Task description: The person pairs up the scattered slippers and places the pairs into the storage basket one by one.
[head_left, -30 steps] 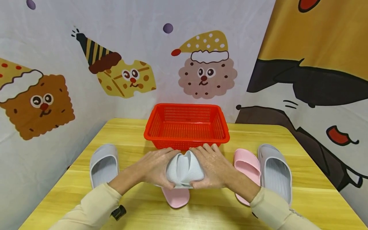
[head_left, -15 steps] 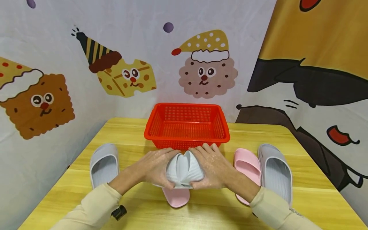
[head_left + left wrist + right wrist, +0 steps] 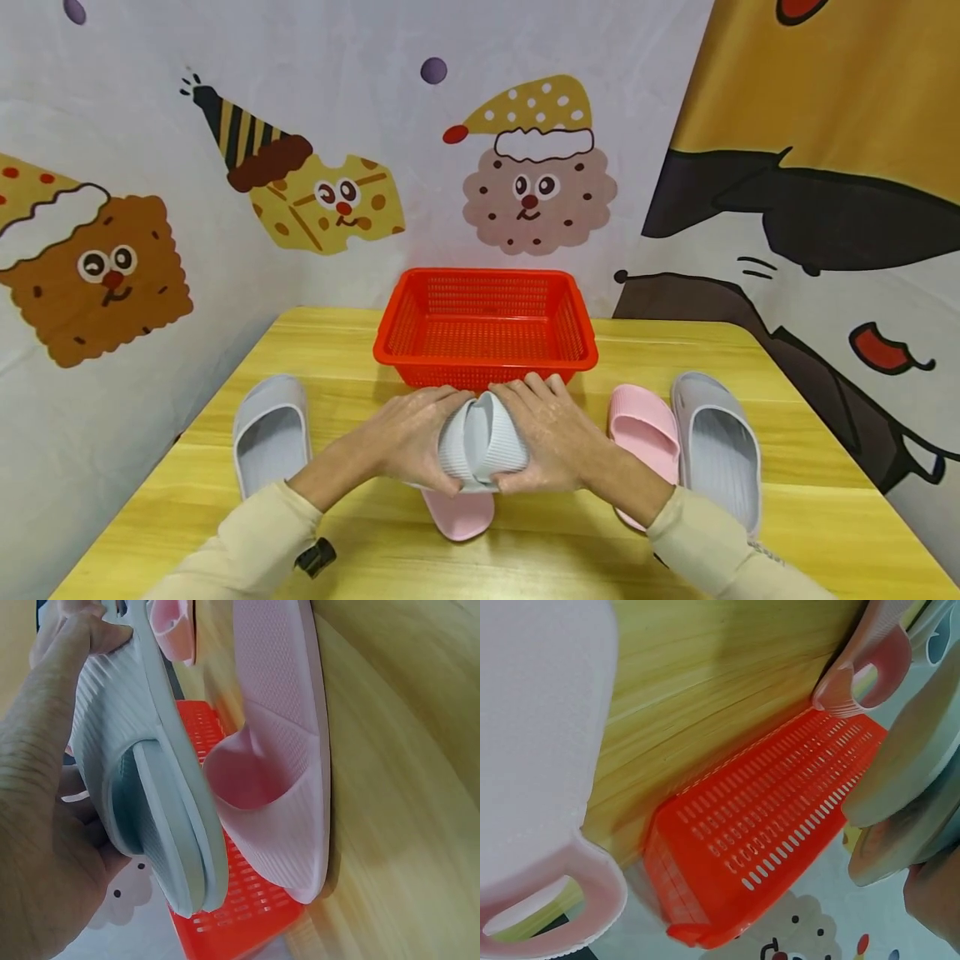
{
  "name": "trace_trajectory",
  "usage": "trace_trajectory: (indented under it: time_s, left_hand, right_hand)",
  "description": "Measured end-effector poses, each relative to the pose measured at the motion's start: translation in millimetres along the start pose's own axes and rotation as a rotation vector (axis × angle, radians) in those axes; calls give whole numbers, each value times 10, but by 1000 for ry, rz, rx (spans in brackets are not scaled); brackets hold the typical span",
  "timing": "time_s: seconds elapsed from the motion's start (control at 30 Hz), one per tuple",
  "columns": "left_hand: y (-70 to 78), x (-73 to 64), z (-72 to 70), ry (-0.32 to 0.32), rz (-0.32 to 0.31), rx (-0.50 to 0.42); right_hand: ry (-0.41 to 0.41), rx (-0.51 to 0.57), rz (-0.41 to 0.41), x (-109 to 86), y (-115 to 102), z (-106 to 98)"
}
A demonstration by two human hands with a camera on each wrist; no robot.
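A pale blue-grey pair of slippers (image 3: pixel 482 442) is pressed together over the middle of the table, toe ends toward me in the head view. My left hand (image 3: pixel 412 437) grips its left side, thumb on the near edge. Opposite it, my right hand (image 3: pixel 551 433) holds the right side the same way. Two soles lie against each other in the left wrist view, one tucked into the strap of the other slipper (image 3: pixel 120 697). Beneath the pair lies a pink slipper (image 3: pixel 462 515), largely hidden in the head view; its strap shows in the left wrist view.
A red plastic basket (image 3: pixel 486 367) stands behind the hands at the table's back. One grey slipper (image 3: pixel 272 442) lies left. To the right, a second pink slipper (image 3: pixel 647 429) lies beside another grey slipper (image 3: pixel 718 450). A printed cloth (image 3: pixel 352 292) hangs behind the table (image 3: pixel 360 558).
The hands have come slightly closer together around the pale slippers, and the right strap now looks rounder. The head view has shifted a little. The other slippers and basket stay put.
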State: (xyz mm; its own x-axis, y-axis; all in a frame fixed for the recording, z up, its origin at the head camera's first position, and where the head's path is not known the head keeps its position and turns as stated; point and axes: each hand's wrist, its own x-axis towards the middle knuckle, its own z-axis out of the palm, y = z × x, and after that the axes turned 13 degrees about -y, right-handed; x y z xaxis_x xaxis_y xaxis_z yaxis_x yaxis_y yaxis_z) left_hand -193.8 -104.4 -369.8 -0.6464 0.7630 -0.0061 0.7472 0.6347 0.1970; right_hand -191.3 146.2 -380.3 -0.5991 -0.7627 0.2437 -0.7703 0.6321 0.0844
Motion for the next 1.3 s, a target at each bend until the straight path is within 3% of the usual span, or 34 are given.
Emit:
trace_trajectory:
  time_s: [0.33,0.7,0.9,1.3]
  left_hand:
    - [-15,-38,-16,8,5,-8]
    - [-63,-48,-24,10,23,-4]
    - [-110,-83,-39,3,23,-11]
    - [-153,-119,-51,10,7,-36]
  right_hand:
    - [3,44,30,-49,24,-34]
    - [33,74,-19,-93,76,-20]
    - [-26,149,-30,-80,115,-45]
    - [-94,177,105,-36,398,-85]
